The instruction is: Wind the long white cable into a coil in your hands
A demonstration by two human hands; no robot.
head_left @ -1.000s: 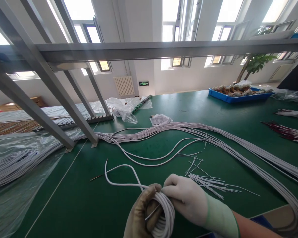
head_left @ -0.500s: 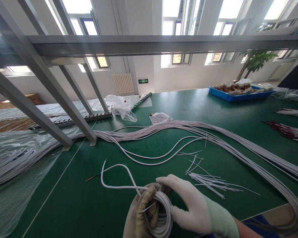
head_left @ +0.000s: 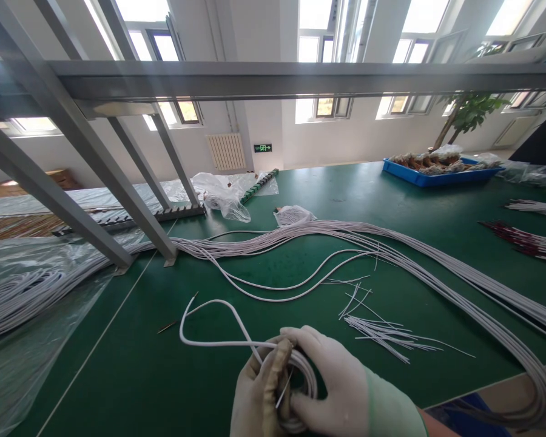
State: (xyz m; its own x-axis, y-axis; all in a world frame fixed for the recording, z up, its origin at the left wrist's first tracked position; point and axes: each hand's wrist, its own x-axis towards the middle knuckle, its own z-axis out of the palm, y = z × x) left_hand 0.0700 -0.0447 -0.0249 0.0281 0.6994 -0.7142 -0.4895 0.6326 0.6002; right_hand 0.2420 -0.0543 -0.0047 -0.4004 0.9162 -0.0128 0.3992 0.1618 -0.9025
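Note:
A coil of white cable point(head_left: 311, 375) is held low in the middle of the view, over the green table. My gloved left hand point(head_left: 255, 394) is closed around the coil's left side. From the right, my gloved right hand point(head_left: 341, 379) wraps it, thumb at the inside and fingers over the top. A thin white strip point(head_left: 282, 391) pokes out between the hands at the coil's centre; its other end is hidden. Two cable tails point(head_left: 209, 344) reach left from the coil, with bare tips. Right of the hands lies a pile of similar thin white strips point(head_left: 384, 334).
A long bundle of white cables point(head_left: 295, 235) crosses the green table point(head_left: 131, 376) and hangs over its right edge. Grey metal posts point(head_left: 118, 200) rise at left beside plastic sheeting point(head_left: 50, 364). A blue tray point(head_left: 441, 179) stands at the back right.
My right hand has moved left and closed in around the coil, its thumb now at the coil's opening. My left hand and the coil have shifted slightly right.

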